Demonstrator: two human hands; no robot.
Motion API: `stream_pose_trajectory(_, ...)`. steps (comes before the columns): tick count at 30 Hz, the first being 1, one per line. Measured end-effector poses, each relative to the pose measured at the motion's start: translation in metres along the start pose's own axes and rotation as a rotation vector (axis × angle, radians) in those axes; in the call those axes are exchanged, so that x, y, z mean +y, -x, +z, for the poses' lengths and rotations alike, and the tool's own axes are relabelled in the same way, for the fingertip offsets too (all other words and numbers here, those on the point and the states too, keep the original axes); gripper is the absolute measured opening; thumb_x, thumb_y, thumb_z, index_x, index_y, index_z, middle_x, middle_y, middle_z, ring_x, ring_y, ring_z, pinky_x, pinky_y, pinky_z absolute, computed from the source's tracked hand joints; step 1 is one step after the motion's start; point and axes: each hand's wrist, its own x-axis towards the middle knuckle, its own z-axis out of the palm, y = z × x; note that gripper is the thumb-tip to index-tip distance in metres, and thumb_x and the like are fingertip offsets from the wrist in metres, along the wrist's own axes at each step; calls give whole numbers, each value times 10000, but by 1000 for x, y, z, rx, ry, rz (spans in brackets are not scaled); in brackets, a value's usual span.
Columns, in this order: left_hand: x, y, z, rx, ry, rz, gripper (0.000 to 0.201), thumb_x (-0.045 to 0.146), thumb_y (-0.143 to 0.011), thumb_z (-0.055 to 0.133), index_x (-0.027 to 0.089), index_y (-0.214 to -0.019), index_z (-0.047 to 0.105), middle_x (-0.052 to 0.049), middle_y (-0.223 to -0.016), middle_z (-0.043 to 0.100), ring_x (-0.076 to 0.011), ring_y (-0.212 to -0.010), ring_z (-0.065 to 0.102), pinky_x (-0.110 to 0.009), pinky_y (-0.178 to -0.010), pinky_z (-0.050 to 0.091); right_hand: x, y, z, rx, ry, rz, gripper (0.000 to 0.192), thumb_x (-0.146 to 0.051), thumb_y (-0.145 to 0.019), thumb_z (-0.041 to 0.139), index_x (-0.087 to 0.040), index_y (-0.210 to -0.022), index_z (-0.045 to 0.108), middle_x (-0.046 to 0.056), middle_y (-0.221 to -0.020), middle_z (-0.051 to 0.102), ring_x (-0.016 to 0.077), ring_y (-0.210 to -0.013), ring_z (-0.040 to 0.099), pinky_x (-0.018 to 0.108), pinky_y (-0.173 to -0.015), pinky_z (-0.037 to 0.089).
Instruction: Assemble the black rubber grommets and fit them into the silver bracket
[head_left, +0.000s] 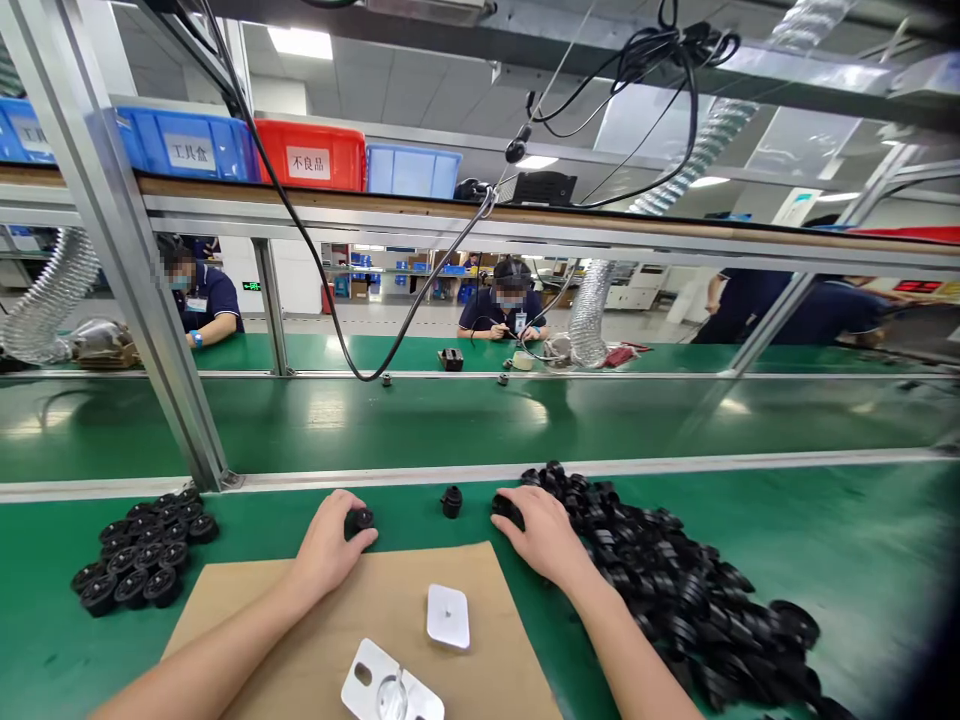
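My left hand (pixel 330 548) curls thumb and fingers around a small black round plastic part (pixel 361 518) at the far edge of the brown cardboard sheet (pixel 300 640). Over to the right, my right hand (pixel 546 538) grips another black plastic part (pixel 507 511), partly hidden by the fingers, beside a large heap of loose black parts (pixel 667 570). Between the hands a single black ribbed part (pixel 451 502) stands upright on the green bench. A white square plate with a small centre pin (pixel 448 616) and a white fixture with a clear round piece (pixel 391 690) lie on the cardboard.
Rows of black round parts (pixel 142 550) stand at the left on the green bench. A metal post (pixel 150 300) rises behind them. Beyond the bench's metal rail runs a green surface (pixel 420 425). A black cable (pixel 330 300) hangs in front. Co-workers sit across.
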Motion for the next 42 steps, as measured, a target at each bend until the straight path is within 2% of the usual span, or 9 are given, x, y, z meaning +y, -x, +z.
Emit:
stream_pose_trajectory(3, 14, 5, 5, -29, 143, -38, 190, 298, -812, 730, 218, -933, 607, -130, -1218, 718, -308, -1039, 711, -466, -908, 585, -15, -2, -5, 108, -59, -31, 403, -426, -1005, 615, -144, -1285, 680, 171, -1204, 724, 332, -1171, 649, 516, -1066, 527)
stream_pose_trajectory(7, 40, 25, 23, -134, 449, -70, 257, 285, -792, 790, 196, -994, 658, -96, -1049, 773, -262, -986, 746, -367, -868, 611, -54, 10, -3, 200, -203, -237, 343, -397, -1009, 652, -205, -1294, 658, 129, -1165, 724, 313, -1163, 640, 489, -1014, 564)
stream_pose_trajectory(9, 45, 35, 33, -140, 571, -47, 278, 256, -788, 816, 191, -1038, 713, -83, -1049, 755, -251, -1004, 720, -358, -912, 585, -75, 19, 1, 176, -257, -343, 328, -305, -977, 697, -231, -1294, 655, 121, -1191, 727, 321, -1192, 637, 501, -1002, 578)
stream_pose_trajectory(13, 37, 43, 42, -141, 615, 14, 326, 214, -793, 819, 221, -1119, 796, -78, -1096, 709, -254, -1026, 683, -353, -917, 550, -100, 32, 8, 95, -287, -432, 398, -157, -916, 711, -231, -1301, 646, 132, -1298, 708, 328, -1292, 609, 530, -1067, 566)
stream_pose_trajectory(20, 28, 39, 41, -134, 659, 99, 367, 217, -819, 809, 252, -1184, 813, -102, -1144, 710, -287, -1084, 669, -388, -946, 532, -107, 33, 10, 87, -362, -473, 448, -87, -891, 696, -238, -1307, 623, 106, -1189, 736, 315, -1230, 622, 514, -1023, 585)
stream_pose_trajectory(29, 31, 41, 39, -125, 617, 127, 343, 179, -831, 809, 258, -1165, 812, -88, -1136, 746, -278, -1077, 679, -391, -963, 528, -116, 34, 5, 82, -414, -477, 338, -147, -924, 711, -252, -1233, 622, 84, -1094, 719, 306, -1158, 620, 498, -978, 588)
stream_pose_trajectory(33, 33, 39, 39, -96, 728, 23, 305, 255, -833, 841, 223, -1131, 780, -96, -1165, 737, -272, -1082, 682, -380, -955, 561, -114, 33, 1, 96, -404, -491, 362, -159, -916, 720, -237, -1250, 606, 107, -1223, 689, 310, -1212, 602, 522, -1040, 562)
stream_pose_trajectory(39, 28, 35, 41, -128, 910, -136, 523, 441, -780, 919, 187, -1202, 742, -151, -1187, 769, -310, -1128, 694, -386, -885, 601, -114, 33, 3, 76, -369, -523, 383, -151, -919, 706, -237, -1278, 602, 101, -1234, 707, 316, -1261, 595, 522, -1055, 568)
stream_pose_trajectory(42, 26, 35, 43, -155, 943, -162, 577, 448, -751, 945, 186, -1228, 756, -145, -1182, 787, -312, -1117, 724, -422, -948, 596, -114, 33, 4, 73, -336, -545, 408, -140, -924, 687, -229, -1310, 593, 110, -1234, 707, 326, -1252, 593, 541, -1050, 568)
